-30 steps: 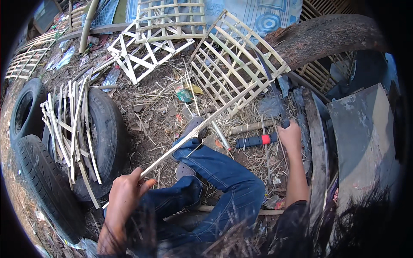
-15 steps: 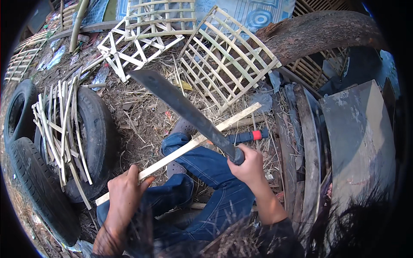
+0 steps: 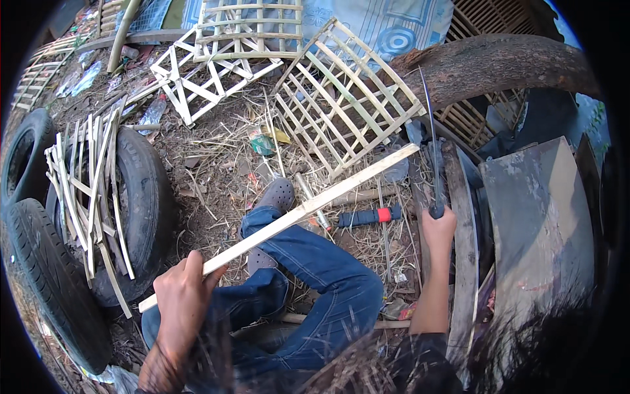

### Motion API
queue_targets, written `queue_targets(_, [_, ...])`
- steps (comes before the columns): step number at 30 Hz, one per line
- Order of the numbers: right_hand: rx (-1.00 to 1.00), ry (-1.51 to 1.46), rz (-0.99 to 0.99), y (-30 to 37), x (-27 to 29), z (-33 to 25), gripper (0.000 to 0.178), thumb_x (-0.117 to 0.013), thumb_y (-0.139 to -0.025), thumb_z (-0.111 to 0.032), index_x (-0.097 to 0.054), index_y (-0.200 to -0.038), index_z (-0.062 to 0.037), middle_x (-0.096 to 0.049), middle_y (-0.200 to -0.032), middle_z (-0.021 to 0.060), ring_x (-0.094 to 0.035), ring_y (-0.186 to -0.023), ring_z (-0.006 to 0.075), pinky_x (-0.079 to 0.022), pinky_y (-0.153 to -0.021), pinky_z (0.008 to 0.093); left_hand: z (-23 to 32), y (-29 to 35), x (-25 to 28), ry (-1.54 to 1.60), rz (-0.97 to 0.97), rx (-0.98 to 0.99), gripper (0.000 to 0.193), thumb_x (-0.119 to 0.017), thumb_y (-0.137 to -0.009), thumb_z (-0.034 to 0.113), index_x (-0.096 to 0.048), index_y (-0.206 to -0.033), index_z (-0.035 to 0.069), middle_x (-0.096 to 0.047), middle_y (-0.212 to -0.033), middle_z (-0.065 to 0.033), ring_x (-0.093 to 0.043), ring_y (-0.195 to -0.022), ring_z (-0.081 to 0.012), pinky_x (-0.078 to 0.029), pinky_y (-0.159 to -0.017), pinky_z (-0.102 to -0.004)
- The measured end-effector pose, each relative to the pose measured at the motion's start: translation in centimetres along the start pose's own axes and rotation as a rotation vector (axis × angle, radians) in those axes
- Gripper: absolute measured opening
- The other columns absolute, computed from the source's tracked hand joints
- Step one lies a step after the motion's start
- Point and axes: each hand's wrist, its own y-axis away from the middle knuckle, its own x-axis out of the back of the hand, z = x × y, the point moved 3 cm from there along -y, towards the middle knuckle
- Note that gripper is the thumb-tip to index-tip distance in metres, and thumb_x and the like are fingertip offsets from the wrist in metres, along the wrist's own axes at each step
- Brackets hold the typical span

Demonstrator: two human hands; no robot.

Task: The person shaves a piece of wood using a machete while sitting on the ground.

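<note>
My left hand [image 3: 182,292] is closed round the lower end of a pale bamboo strip [image 3: 262,234], which slants up to the right across my jeans. At the right, my right hand [image 3: 440,228] grips the dark handle of a machete [image 3: 432,141]. The long blade points away from me, seen nearly edge-on, and is apart from the strip. On the ground beyond my knee, between the two hands, lies a black-wrapped rod-like thing [image 3: 367,216] with a red band. A metal tube-like piece [image 3: 321,218] is partly hidden behind the strip.
Split bamboo strips [image 3: 95,190] lie on an old tyre [image 3: 152,217] at the left, with more tyres around it. Bamboo lattice panels [image 3: 348,98] stand at the back. A thick log [image 3: 499,65] curves across the far right, above wooden planks [image 3: 462,262] and a worn board [image 3: 538,230].
My right hand has swung the machete from over the bamboo strip out to the right, turning its blade edge-on. The strip's far end has risen slightly; my left hand still holds it.
</note>
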Motion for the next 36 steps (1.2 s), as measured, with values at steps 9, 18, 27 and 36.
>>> queue_targets(9, [0.19, -0.399, -0.417, 9.6, -3.6, -10.1, 0.019, -0.073, -0.071, -0.013, -0.06, -0.076, -0.0005, -0.059, -0.058, 0.0128, -0.061, -0.053, 0.0296, -0.046, -0.055, 0.0366, 0.8, 0.2, -2.7, -0.089, -0.118, -0.035, 0.037, -0.076, -0.077, 0.027, -0.045, -0.07, 0.008, -0.055, -0.06, -0.0089, -0.06, -0.056, -0.0297, -0.045, -0.049, -0.0397])
queue_targets(18, [0.258, -0.06, -0.473, 6.6, -7.3, -8.3, 0.017, -0.07, -0.068, -0.018, -0.067, -0.077, -0.0044, -0.065, -0.069, 0.0193, -0.064, -0.071, 0.0403, -0.051, -0.065, 0.0454, 0.9, 0.6, -3.2, -0.053, -0.094, -0.066, 0.031, -0.073, -0.081, 0.024, -0.048, -0.073, 0.008, -0.054, -0.061, -0.0083, -0.059, -0.054, -0.0287, -0.046, -0.049, -0.04])
queue_targets(27, [-0.224, 0.232, -0.176, -2.5, -4.5, 10.8, 0.023, -0.064, -0.069, -0.019, -0.063, -0.072, 0.0046, -0.065, -0.067, 0.0217, -0.066, -0.065, 0.0382, -0.047, -0.06, 0.0455, -3.9, 1.1, -1.5, -0.182, -0.002, 0.105, 0.038, -0.075, -0.077, 0.032, -0.047, -0.071, 0.008, -0.054, -0.057, -0.0078, -0.058, -0.052, -0.0271, -0.044, -0.048, -0.0389])
queue_targets(36, [-0.381, -0.576, -0.389, 9.8, -7.2, 3.8, 0.019, -0.072, -0.081, -0.011, -0.056, -0.073, -0.0035, -0.052, -0.055, 0.0002, -0.048, -0.041, 0.0075, -0.036, -0.039, 0.0245, -0.8, -0.6, -4.1, -0.148, -0.031, -0.07, 0.047, -0.075, -0.067, 0.046, -0.051, -0.079, 0.007, -0.049, -0.069, -0.0066, -0.051, -0.067, -0.0257, -0.04, -0.062, -0.0375])
